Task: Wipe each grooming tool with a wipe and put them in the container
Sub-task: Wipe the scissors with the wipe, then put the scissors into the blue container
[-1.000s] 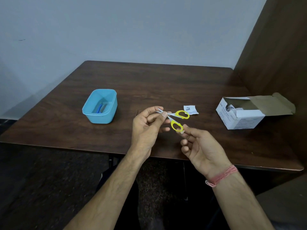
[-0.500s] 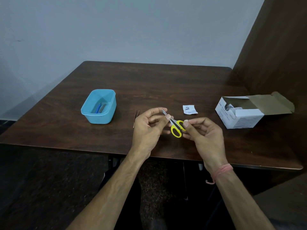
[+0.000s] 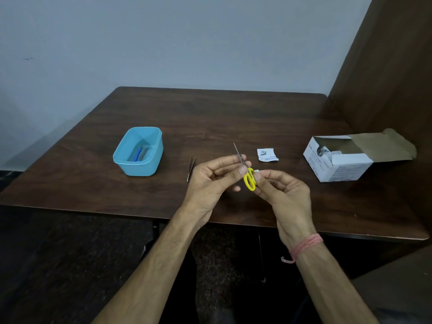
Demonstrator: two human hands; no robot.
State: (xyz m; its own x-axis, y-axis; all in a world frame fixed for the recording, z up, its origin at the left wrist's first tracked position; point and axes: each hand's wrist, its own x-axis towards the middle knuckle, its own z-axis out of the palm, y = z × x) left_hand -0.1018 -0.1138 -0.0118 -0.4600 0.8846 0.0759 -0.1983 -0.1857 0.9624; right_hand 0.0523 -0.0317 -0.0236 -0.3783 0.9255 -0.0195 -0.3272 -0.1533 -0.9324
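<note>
While the scissors [image 3: 248,176] stand mid-frame, blades up, the left hand [image 3: 214,181] pinches them at the pivot and the right hand [image 3: 284,190] pinches a wipe [image 3: 257,171] against the yellow handles. Tweezers [image 3: 191,168] lie left; farther left sits the container [image 3: 138,152] on the worktop [image 3: 233,118].

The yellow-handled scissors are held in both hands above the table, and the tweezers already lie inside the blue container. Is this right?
Not quite. In the head view the tweezers lie on the table, right of the blue container, not inside it. The rest holds: the left hand and right hand hold the yellow-handled scissors.
</note>
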